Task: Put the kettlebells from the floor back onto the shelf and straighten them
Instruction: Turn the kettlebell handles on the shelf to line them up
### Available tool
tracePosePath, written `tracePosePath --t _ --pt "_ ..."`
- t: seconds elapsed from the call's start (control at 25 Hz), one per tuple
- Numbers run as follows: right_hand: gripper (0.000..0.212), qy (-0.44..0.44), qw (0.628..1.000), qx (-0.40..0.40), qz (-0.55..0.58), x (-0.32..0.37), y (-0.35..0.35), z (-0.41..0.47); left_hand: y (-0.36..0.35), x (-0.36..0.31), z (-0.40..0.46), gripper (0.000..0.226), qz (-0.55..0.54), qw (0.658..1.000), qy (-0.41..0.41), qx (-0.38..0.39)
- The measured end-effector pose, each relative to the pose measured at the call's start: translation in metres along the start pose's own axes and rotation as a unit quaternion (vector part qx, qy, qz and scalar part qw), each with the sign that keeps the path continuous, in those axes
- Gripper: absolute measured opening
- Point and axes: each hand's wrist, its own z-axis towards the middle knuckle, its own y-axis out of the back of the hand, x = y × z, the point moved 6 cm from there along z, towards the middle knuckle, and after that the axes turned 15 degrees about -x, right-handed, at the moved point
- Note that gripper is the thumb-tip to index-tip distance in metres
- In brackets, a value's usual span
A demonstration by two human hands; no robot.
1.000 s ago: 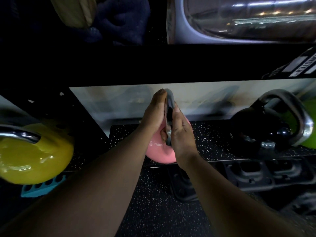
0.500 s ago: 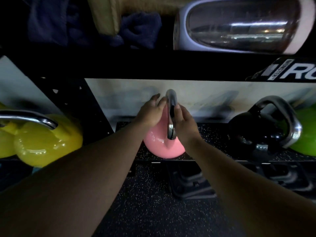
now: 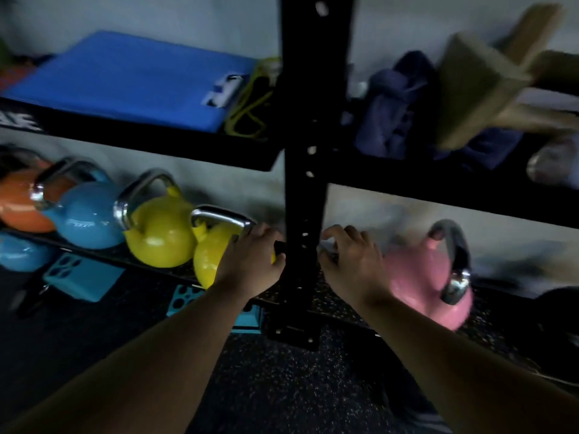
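Observation:
The pink kettlebell (image 3: 429,277) stands on the low shelf (image 3: 332,305) right of the black upright post (image 3: 305,189), with no hand on it. My right hand (image 3: 351,261) hovers just left of it, fingers apart and empty. My left hand (image 3: 253,261) lies over the right side of a yellow kettlebell (image 3: 210,261), at the end of its steel handle; whether the fingers grip it is unclear. Left of that stand another yellow kettlebell (image 3: 159,233), a blue one (image 3: 87,217) and an orange one (image 3: 22,202).
The upper shelf holds a blue mat (image 3: 125,79), a yellow-green band (image 3: 250,101), dark blue cloth (image 3: 394,108) and wooden blocks (image 3: 482,89). Teal blocks (image 3: 81,277) lie on the speckled floor (image 3: 282,386) under the shelf. A dark kettlebell (image 3: 560,311) sits at far right.
Both hands have let go of the pink kettlebell and moved left. The view has swung left, so the post and the yellow kettlebells are now central.

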Motion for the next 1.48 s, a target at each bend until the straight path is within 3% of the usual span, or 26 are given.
tracePosePath --t 0.24,0.44,0.56,0.64,0.84,1.0,1.12,1.28,1.36,1.48 --pt "0.019 -0.092 0.994 0.055 0.038 0.103 -0.078 0.008 0.042 0.147 -0.004 0.046 0.010 1.000 0.020 -0.008" --pt "0.044 -0.099 0.995 0.027 0.016 0.133 -0.130 0.042 0.040 0.207 0.020 0.063 -0.072 0.990 0.124 -0.010" --pt "0.051 -0.127 0.989 0.071 -0.026 0.118 -0.164 0.056 0.006 0.203 0.037 0.080 -0.205 0.952 0.228 0.023" --pt "0.050 -0.154 0.981 0.110 0.034 0.112 -0.177 0.057 -0.015 0.189 0.040 0.082 -0.296 0.906 0.302 0.031" --pt "0.032 -0.159 0.978 0.086 0.103 0.107 -0.173 0.057 -0.045 0.167 0.028 0.083 -0.350 0.855 0.382 -0.007" --pt "0.032 -0.212 0.964 0.087 0.136 0.104 -0.165 0.059 -0.053 0.170 0.029 0.083 -0.369 0.855 0.362 -0.041" --pt "0.042 -0.271 0.948 0.081 0.145 0.108 -0.164 0.058 -0.054 0.178 0.045 0.081 -0.379 0.871 0.311 -0.005" --pt "0.039 -0.361 0.916 0.003 0.175 0.126 -0.173 0.023 -0.061 0.195 0.081 0.089 -0.403 0.891 0.197 0.064" --pt "0.034 -0.381 0.895 -0.020 0.233 0.127 -0.174 0.014 -0.064 0.193 0.072 0.094 -0.425 0.875 0.225 0.062" --pt "0.027 -0.388 0.861 -0.038 0.327 0.124 -0.178 0.020 -0.065 0.175 0.063 0.073 -0.435 0.866 0.239 0.058"
